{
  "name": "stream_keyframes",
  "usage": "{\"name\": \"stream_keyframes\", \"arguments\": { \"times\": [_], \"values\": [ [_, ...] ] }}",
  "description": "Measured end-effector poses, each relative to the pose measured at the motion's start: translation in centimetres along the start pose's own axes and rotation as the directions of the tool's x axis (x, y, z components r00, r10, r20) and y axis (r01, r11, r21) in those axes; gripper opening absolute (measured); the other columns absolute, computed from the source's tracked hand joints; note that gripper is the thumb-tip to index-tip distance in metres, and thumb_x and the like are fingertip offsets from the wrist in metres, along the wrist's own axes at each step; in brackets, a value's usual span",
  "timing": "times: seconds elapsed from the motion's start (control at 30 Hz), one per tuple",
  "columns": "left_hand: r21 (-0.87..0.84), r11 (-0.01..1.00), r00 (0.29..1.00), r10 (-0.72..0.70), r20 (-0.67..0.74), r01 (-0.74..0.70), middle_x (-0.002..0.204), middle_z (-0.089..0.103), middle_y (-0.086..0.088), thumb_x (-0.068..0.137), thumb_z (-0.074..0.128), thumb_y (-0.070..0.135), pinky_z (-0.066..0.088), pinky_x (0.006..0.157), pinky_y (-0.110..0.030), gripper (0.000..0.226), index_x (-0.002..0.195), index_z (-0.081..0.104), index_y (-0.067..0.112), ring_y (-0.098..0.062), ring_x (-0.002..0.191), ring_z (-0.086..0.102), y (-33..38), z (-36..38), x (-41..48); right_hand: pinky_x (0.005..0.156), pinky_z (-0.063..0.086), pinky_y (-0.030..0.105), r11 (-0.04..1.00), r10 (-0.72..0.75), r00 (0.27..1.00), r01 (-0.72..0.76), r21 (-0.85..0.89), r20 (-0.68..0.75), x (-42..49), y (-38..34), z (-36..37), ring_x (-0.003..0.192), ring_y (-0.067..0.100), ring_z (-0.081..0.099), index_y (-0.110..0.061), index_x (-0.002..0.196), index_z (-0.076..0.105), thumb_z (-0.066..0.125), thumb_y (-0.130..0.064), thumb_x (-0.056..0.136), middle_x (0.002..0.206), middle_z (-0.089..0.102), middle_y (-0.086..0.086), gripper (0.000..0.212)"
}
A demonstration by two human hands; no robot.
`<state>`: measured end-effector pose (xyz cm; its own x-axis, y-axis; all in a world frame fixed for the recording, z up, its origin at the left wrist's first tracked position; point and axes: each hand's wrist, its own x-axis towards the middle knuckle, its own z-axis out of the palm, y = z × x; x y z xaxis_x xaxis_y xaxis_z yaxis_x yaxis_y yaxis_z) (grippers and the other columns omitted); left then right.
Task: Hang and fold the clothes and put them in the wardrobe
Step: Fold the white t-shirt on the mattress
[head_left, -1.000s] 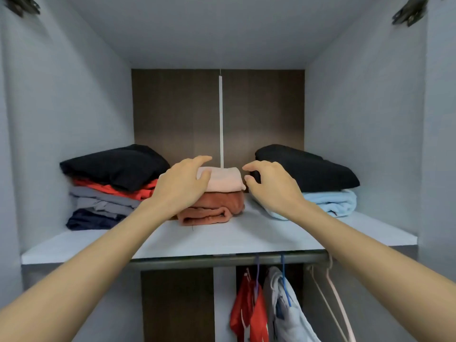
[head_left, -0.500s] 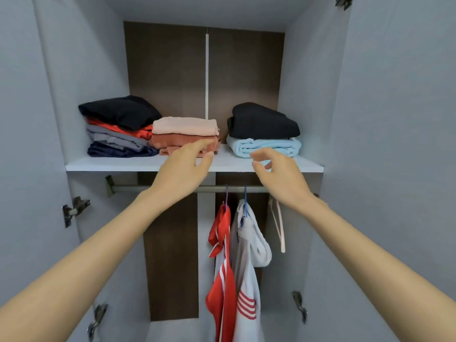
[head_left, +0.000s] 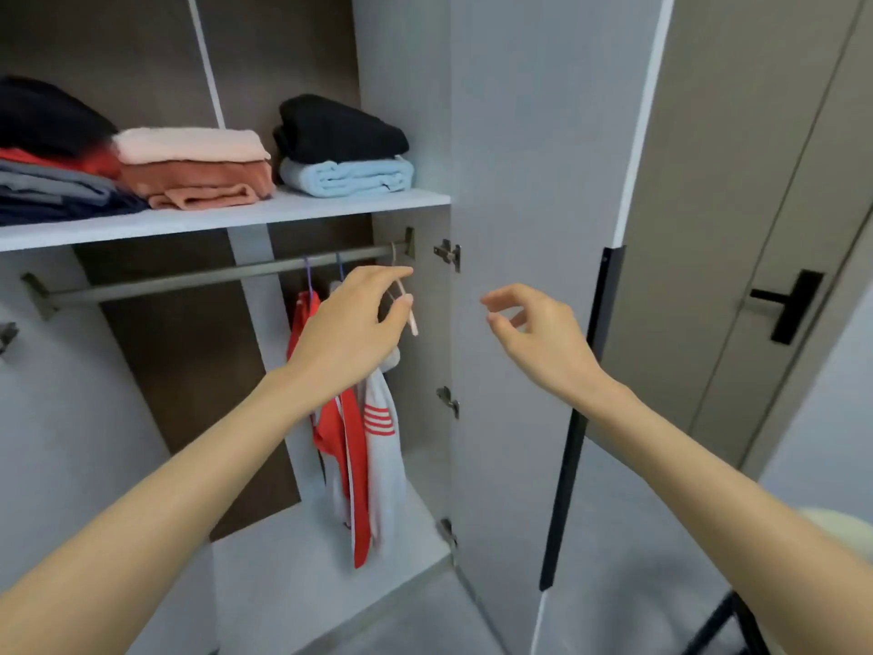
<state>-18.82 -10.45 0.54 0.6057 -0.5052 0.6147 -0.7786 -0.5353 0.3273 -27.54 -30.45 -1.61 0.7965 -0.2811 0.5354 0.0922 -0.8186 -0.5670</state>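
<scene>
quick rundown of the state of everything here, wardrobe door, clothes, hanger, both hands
wardrobe door: open
shelf stacks: folded, piled on the shelf
red and white jackets: hanging from the rail
pink hanger: empty, hooked on the rail, left hand fingertips at it
right hand: open, empty, in front of the door

left hand [head_left: 349,333] at pink hanger [head_left: 407,304] on rail [head_left: 189,278] | right hand [head_left: 534,333] empty, fingers curled
</scene>
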Motion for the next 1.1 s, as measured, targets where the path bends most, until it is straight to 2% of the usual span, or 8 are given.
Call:
{"name": "stream_keyframes", "arguments": {
  "times": [0.1, 0.23, 0.4, 0.57, 0.67, 0.87, 0.97, 1.1],
  "values": [
    [-0.040, 0.998, 0.991, 0.057, 0.121, -0.053, 0.138, 0.047, 0.000, 0.098, 0.045, 0.032, 0.033, 0.096, -0.024, 0.040, 0.137, 0.048, 0.024, -0.015, 0.120, 0.048, 3.4, 2.2, -2.6, 0.085, 0.050, 0.037, 0.991, 0.125, 0.992, -0.125, -0.054, 0.000, -5.8, 1.4, -2.4, 0.088, 0.011, 0.058, -0.027, 0.119, 0.060, 0.049, -0.028, 0.096, 0.115, 0.061, -0.016, 0.025],
    [-0.108, 0.986, 0.963, 0.145, 0.227, -0.123, 0.137, 0.049, -0.002, 0.097, 0.046, 0.032, 0.038, 0.104, -0.042, 0.039, 0.136, 0.048, 0.025, -0.022, 0.123, 0.049, 8.8, 5.8, -4.9, 0.088, 0.050, 0.038, 0.959, 0.251, 0.967, -0.255, -0.123, -0.051, -12.8, 4.4, -6.2, 0.091, 0.011, 0.060, -0.027, 0.118, 0.060, 0.049, -0.027, 0.094, 0.117, 0.062, -0.014, 0.026],
    [-0.256, 0.939, 0.884, 0.310, 0.350, -0.228, 0.139, 0.047, 0.002, 0.098, 0.042, 0.034, 0.039, 0.096, -0.033, 0.039, 0.137, 0.045, 0.028, -0.018, 0.122, 0.049, 16.9, 12.3, -6.8, 0.087, 0.044, 0.028, 0.885, 0.412, 0.897, -0.435, -0.165, -0.157, -21.4, 9.7, -12.1, 0.091, 0.007, 0.054, -0.024, 0.116, 0.062, 0.052, -0.022, 0.093, 0.120, 0.062, -0.006, 0.025],
    [-0.362, 0.886, 0.792, 0.434, 0.430, -0.289, 0.131, 0.053, 0.003, 0.098, 0.041, 0.035, 0.044, 0.093, -0.040, 0.039, 0.136, 0.045, 0.029, -0.019, 0.112, 0.054, 27.1, 19.3, -8.4, 0.081, 0.048, 0.032, 0.772, 0.580, 0.771, -0.623, -0.126, -0.262, -29.9, 14.7, -19.0, 0.079, 0.001, 0.056, -0.026, 0.114, 0.062, 0.051, -0.023, 0.094, 0.113, 0.061, -0.015, 0.023],
    [-0.419, 0.852, 0.729, 0.499, 0.469, -0.313, 0.129, 0.055, 0.004, 0.098, 0.041, 0.037, 0.046, 0.092, -0.045, 0.038, 0.135, 0.047, 0.029, -0.020, 0.110, 0.055, 33.3, 23.6, -9.7, 0.080, 0.048, 0.032, 0.704, 0.635, 0.707, -0.696, -0.144, -0.310, -34.8, 18.1, -23.1, 0.080, 0.005, 0.057, -0.025, 0.117, 0.061, 0.052, -0.024, 0.094, 0.118, 0.061, -0.012, 0.024],
    [-0.497, 0.790, 0.588, 0.605, 0.536, -0.359, 0.136, 0.051, 0.005, 0.099, 0.042, 0.033, 0.041, 0.089, -0.034, 0.038, 0.136, 0.046, 0.027, -0.017, 0.118, 0.052, 44.6, 33.0, -13.9, 0.082, 0.042, 0.024, 0.528, 0.766, 0.535, -0.840, -0.126, -0.358, -44.2, 25.9, -30.0, 0.097, 0.008, 0.059, -0.022, 0.113, 0.065, 0.054, -0.020, 0.090, 0.116, 0.066, -0.008, 0.026],
    [-0.510, 0.769, 0.485, 0.639, 0.598, -0.385, 0.140, 0.048, 0.002, 0.099, 0.041, 0.035, 0.044, 0.090, -0.035, 0.041, 0.139, 0.043, 0.026, -0.017, 0.122, 0.049, 49.5, 37.8, -16.7, 0.073, 0.032, 0.017, 0.428, 0.824, 0.436, -0.897, -0.107, -0.361, -49.4, 29.2, -32.8, 0.096, 0.011, 0.057, -0.021, 0.114, 0.065, 0.055, -0.018, 0.089, 0.115, 0.066, -0.005, 0.027],
    [-0.553, 0.742, 0.358, 0.668, 0.652, -0.379, 0.140, 0.048, 0.000, 0.099, 0.042, 0.032, 0.042, 0.092, -0.033, 0.040, 0.138, 0.044, 0.024, -0.019, 0.121, 0.049, 55.2, 43.8, -20.5, 0.075, 0.035, 0.022, 0.304, 0.850, 0.314, -0.948, -0.093, -0.424, -56.2, 32.8, -35.7, 0.096, 0.018, 0.061, -0.018, 0.113, 0.064, 0.051, -0.014, 0.090, 0.117, 0.064, -0.001, 0.026]
  ]
}}
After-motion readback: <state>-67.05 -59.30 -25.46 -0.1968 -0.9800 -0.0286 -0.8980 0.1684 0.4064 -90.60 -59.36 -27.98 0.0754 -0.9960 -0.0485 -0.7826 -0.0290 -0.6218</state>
